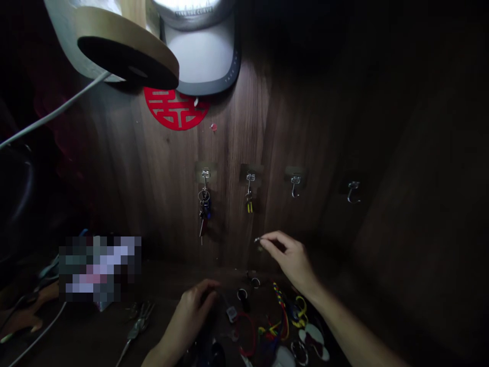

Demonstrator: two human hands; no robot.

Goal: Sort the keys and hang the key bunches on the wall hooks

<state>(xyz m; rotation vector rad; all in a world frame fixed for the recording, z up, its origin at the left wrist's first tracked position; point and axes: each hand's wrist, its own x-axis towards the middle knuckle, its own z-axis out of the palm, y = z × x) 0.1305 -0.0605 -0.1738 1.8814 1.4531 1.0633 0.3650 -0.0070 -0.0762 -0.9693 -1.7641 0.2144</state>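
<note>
My right hand (288, 255) is raised in front of the wood-grain wall, thumb and forefinger pinched on a small metal piece (257, 240), too small to make out fully. Lower down, my left hand (194, 303) hovers over or rests by a pile of trinkets, its fingers apart and holding nothing I can see. Beside it lie a clear tag (231, 314), a red loop (252, 334) and a dark key fob with a ring (242, 294). A braided multicolour cord (280, 300) and a yellow ring-shaped trinket (300, 312) lie nearer my right forearm.
Several metal hooks line the wall. A key bunch (205, 206) hangs from the leftmost hook (205, 174), a yellow-tipped item (249, 205) from the second hook (250, 177). Above are a lamp (130, 46), a cap (202, 56) and a red paper cutout (178, 114).
</note>
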